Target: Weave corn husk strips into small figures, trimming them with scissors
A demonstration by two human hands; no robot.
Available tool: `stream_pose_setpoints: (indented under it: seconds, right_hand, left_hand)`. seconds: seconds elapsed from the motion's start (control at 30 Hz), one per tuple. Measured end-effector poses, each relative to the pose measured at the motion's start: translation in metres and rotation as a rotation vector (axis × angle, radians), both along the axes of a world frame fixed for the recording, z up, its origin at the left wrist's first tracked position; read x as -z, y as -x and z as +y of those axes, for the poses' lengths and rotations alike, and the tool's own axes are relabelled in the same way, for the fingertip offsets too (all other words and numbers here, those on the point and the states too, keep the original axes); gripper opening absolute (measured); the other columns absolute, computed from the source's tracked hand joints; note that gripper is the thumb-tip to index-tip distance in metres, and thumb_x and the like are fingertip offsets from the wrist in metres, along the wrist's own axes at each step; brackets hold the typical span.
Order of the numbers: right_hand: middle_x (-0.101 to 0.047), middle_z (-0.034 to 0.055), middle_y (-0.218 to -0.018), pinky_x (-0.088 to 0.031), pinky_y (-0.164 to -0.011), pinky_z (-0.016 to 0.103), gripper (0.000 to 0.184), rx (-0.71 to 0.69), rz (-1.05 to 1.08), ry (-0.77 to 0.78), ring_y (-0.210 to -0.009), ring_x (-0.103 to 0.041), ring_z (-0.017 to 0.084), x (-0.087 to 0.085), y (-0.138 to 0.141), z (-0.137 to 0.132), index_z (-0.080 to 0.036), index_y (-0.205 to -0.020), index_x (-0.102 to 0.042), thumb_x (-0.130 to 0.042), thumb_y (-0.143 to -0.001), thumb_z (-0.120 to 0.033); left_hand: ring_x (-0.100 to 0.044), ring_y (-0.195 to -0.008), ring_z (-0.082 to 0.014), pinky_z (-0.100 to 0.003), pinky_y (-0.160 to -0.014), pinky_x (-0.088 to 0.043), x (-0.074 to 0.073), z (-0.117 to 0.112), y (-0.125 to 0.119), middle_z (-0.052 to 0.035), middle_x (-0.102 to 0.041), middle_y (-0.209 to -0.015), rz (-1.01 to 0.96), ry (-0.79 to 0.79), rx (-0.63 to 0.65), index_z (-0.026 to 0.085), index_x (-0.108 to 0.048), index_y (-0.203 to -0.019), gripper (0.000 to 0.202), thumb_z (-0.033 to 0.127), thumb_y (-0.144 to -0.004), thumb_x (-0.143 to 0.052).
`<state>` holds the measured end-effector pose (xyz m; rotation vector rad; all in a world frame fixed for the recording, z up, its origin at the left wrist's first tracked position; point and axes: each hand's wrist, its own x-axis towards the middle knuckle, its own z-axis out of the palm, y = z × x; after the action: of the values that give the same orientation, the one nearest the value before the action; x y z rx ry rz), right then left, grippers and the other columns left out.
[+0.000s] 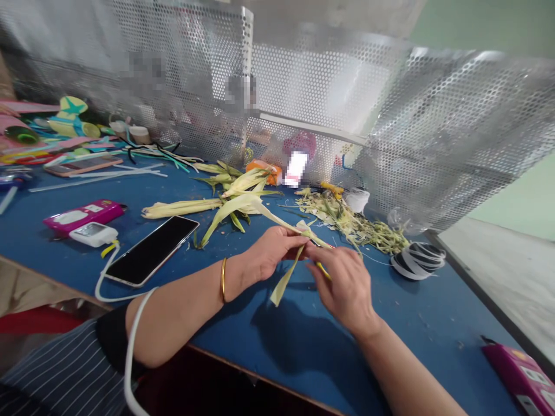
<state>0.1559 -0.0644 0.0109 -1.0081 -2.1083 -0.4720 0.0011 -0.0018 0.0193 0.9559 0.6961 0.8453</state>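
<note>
My left hand [271, 253] pinches a long pale green leaf strip [287, 276] over the blue table [243, 323]; the strip runs back toward a bundle of leaves [236, 199] and its free end hangs down below my fingers. My right hand [344, 286] is closed beside it, fingers meeting the left hand's at the strip, with a small yellow thing [323, 270] partly showing in its grip. A gold bangle sits on my left wrist.
A black phone [151, 249] with a white cable lies at left, near a pink device [82, 215] and a white one [93, 234]. Leaf scraps [355, 222] and a coil of wire [418, 260] lie right. A perforated metal screen [329, 104] stands behind.
</note>
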Motion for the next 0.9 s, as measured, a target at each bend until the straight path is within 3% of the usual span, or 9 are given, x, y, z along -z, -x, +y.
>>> stream_pose_setpoints:
  seconds: [0.07,0.13,0.23,0.43,0.53,0.7,0.8,0.9]
  right_hand:
    - [-0.069,0.011,-0.101,-0.043,-0.082,0.035,0.023,0.21,0.111,0.045,-0.093,-0.064,0.024,0.002,-0.006,0.004,-0.018,-0.112,-0.059,-0.055,-0.093,-0.031]
    - [-0.07,0.0076,-0.091,-0.044,-0.073,0.032,0.021,0.3,0.189,0.229,-0.084,-0.064,0.023,0.004,-0.01,0.008,-0.02,-0.101,-0.061,-0.053,-0.093,-0.038]
    - [-0.062,-0.0009,-0.064,-0.038,-0.058,0.025,0.027,0.244,0.25,0.498,-0.059,-0.056,0.016,0.007,-0.009,0.011,-0.022,-0.078,-0.056,-0.044,-0.098,-0.037]
    - [-0.052,-0.0004,-0.057,-0.033,-0.06,0.025,0.035,0.254,0.11,0.346,-0.057,-0.048,0.015,0.006,-0.002,0.006,-0.022,-0.065,-0.044,-0.041,-0.097,-0.032]
    - [-0.048,-0.0018,-0.054,-0.032,-0.06,0.024,0.036,0.213,0.101,0.407,-0.056,-0.045,0.013,0.0,-0.006,0.005,-0.021,-0.061,-0.042,-0.043,-0.096,-0.031]
    - [-0.044,-0.0035,-0.053,-0.029,-0.053,0.024,0.036,0.143,0.185,0.681,-0.053,-0.039,0.011,-0.014,-0.02,0.003,-0.02,-0.06,-0.044,-0.046,-0.093,-0.035]
    - [-0.046,-0.0038,-0.053,-0.03,-0.051,0.023,0.035,0.062,0.312,0.896,-0.051,-0.041,0.011,-0.019,-0.027,0.004,-0.02,-0.063,-0.051,-0.048,-0.091,-0.04]
    - [-0.048,-0.0034,-0.052,-0.032,-0.051,0.024,0.035,-0.01,0.444,1.008,-0.05,-0.042,0.011,-0.022,-0.03,0.005,-0.02,-0.063,-0.055,-0.053,-0.087,-0.045]
  left_hand:
    - [-0.06,-0.06,-0.0104,-0.027,-0.068,-0.049,-0.001,0.002,0.001,-0.0024,-0.065,-0.069,0.028,0.007,-0.01,0.01,-0.067,-0.074,0.012,0.021,-0.073,-0.072]
    - [-0.057,-0.055,-0.0092,-0.026,-0.063,-0.048,-0.001,0.003,0.002,-0.0011,-0.062,-0.067,0.052,-0.011,0.009,0.011,-0.065,-0.074,0.011,0.021,-0.075,-0.069]
    - [-0.052,-0.051,-0.0076,-0.024,-0.054,-0.043,-0.001,0.003,0.001,0.0005,-0.057,-0.064,0.063,-0.041,0.08,0.012,-0.063,-0.071,0.01,0.021,-0.074,-0.067]
    - [-0.034,-0.041,-0.0025,-0.02,-0.04,-0.017,0.0,-0.002,-0.001,0.0061,-0.049,-0.055,0.13,-0.092,0.074,0.013,-0.061,-0.073,0.019,0.024,-0.068,-0.076]
    - [-0.03,-0.038,-0.0015,-0.021,-0.039,-0.014,0.002,-0.001,-0.002,0.0055,-0.05,-0.053,0.196,-0.131,0.051,0.013,-0.057,-0.066,0.019,0.024,-0.074,-0.071]
    - [-0.026,-0.036,-0.0008,-0.022,-0.039,-0.011,-0.003,0.002,0.001,0.004,-0.051,-0.052,0.249,-0.115,0.105,0.012,-0.056,-0.062,0.02,0.02,-0.077,-0.066]
    - [-0.025,-0.037,-0.0004,-0.022,-0.04,-0.009,-0.007,0.005,0.004,0.0031,-0.052,-0.053,0.272,-0.091,0.14,0.012,-0.057,-0.062,0.018,0.019,-0.075,-0.067]
    - [-0.024,-0.037,-0.0004,-0.022,-0.041,-0.007,-0.008,0.007,0.006,0.0039,-0.051,-0.053,0.274,-0.056,0.164,0.013,-0.056,-0.063,0.016,0.019,-0.073,-0.068]
